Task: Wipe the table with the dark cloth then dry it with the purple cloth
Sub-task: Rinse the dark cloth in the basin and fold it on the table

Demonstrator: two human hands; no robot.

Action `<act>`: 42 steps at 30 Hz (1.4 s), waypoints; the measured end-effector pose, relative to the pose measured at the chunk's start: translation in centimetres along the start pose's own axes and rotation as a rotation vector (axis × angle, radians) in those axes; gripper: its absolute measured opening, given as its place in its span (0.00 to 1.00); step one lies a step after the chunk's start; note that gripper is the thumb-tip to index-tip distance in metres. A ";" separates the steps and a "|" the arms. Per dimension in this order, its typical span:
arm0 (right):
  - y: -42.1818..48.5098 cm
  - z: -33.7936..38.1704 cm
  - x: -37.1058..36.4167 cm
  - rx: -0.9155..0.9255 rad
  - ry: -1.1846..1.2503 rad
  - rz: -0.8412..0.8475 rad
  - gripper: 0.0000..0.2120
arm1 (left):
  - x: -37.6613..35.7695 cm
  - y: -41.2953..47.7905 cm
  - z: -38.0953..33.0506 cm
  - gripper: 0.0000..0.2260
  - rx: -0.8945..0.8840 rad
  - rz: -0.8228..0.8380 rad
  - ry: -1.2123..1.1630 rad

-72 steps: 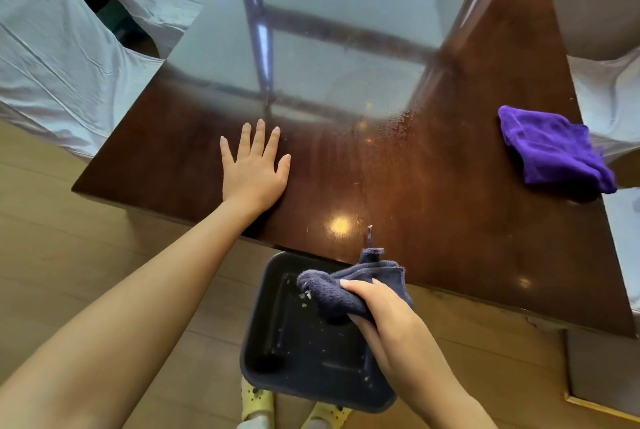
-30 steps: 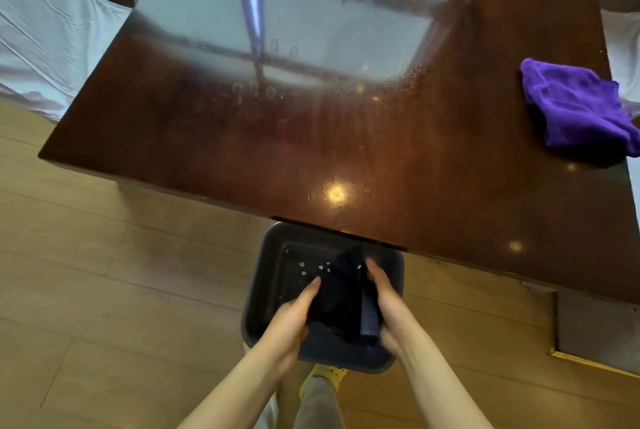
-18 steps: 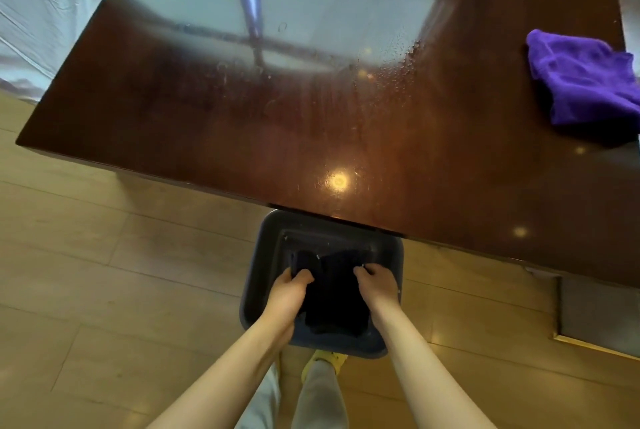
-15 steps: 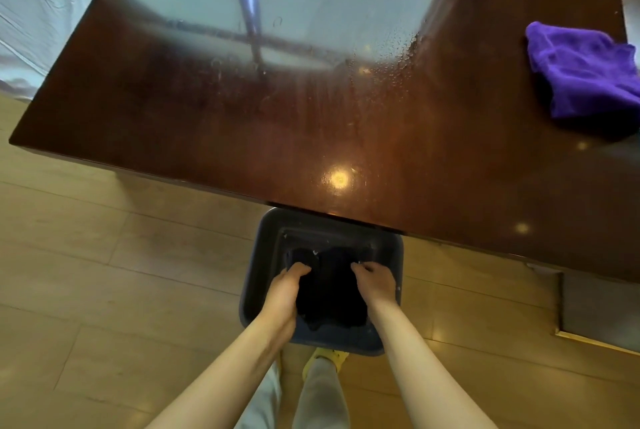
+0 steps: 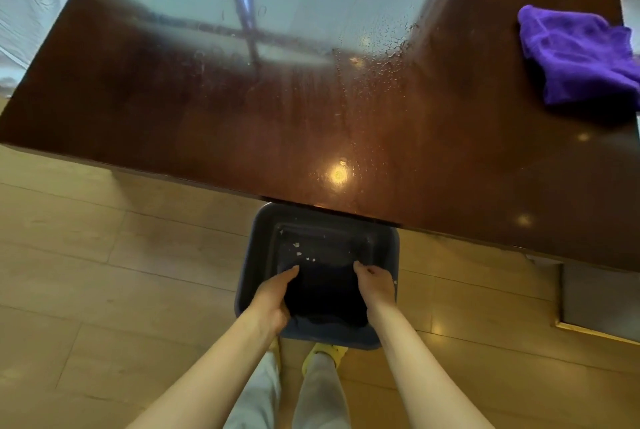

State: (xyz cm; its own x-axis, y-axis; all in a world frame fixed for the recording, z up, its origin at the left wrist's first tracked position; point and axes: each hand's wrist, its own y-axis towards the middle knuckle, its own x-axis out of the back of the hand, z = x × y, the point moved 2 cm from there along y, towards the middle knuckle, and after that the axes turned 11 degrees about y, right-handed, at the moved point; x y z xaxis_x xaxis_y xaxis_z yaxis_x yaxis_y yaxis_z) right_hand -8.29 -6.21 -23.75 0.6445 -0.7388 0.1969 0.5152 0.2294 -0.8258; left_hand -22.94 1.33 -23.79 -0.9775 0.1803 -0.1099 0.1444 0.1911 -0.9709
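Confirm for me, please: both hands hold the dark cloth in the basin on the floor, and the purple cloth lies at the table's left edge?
Not quite. The head view shows the purple cloth at the table's right edge. Both the left hand and right hand do hold the dark cloth in the basin.

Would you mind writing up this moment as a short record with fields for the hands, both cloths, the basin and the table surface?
left hand: in the basin, gripping the left edge of the dark cloth
right hand: in the basin, gripping the cloth's right edge
dark cloth: spread between both hands, down in the basin
basin: dark, on the floor, partly tucked under the table's near edge; pale specks inside
purple cloth: crumpled on the table's right side, untouched
table: glossy dark wood, water droplets near the centre
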 end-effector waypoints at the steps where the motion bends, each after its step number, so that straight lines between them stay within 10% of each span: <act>1: 0.2 0.0 0.0 0.037 -0.034 0.009 0.14 | 0.0 0.3 -0.2 0.10 -0.003 0.007 0.029; 12: -0.1 -0.1 -2.4 0.383 -0.410 0.332 0.10 | -1.2 1.2 0.6 0.04 -0.178 -0.068 0.372; 18: 0.7 0.4 -0.8 0.408 -0.493 -0.065 0.11 | -0.6 1.5 0.9 0.07 -0.189 0.019 0.300; 29: 0.6 -0.3 -1.7 0.534 -0.547 0.217 0.13 | -0.6 2.1 1.3 0.09 -0.228 0.015 0.462; 42: 1.4 -0.7 0.6 0.444 -0.420 0.021 0.15 | 0.5 2.5 2.2 0.13 -0.170 0.059 0.310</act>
State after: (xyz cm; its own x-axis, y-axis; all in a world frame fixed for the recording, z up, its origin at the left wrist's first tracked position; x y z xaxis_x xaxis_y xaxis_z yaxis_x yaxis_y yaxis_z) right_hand -7.57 -6.72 -25.18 0.7782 -0.4390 0.4491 0.6280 0.5505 -0.5501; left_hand -23.41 -0.19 -26.72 -0.8771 0.4753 -0.0695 0.2483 0.3248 -0.9126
